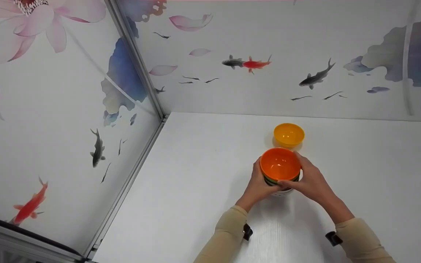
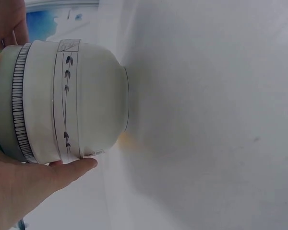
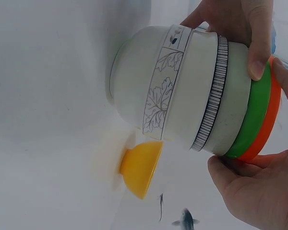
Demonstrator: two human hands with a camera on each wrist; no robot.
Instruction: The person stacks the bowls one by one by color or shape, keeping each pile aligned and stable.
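Both hands are around a stack of nested bowls. On top is an orange bowl [image 1: 280, 162], over a green bowl [image 3: 253, 112]. Below them are white bowls [image 2: 96, 96] with dark line bands and leaf drawings. My left hand [image 1: 261, 184] holds the stack from the left, its thumb along the near side. My right hand [image 1: 313, 179] grips the upper bowls from the right, thumb in front and fingers at the far side of the rim. The stack's base is at or close to the tabletop. A yellow bowl [image 1: 289, 135] stands just behind the stack.
The white table [image 1: 188, 190] meets a back wall panel [image 1: 210, 95] printed with fish and petals. A similar side panel [image 1: 60, 109] with a metal frame edge [image 1: 137, 58] rises at the left.
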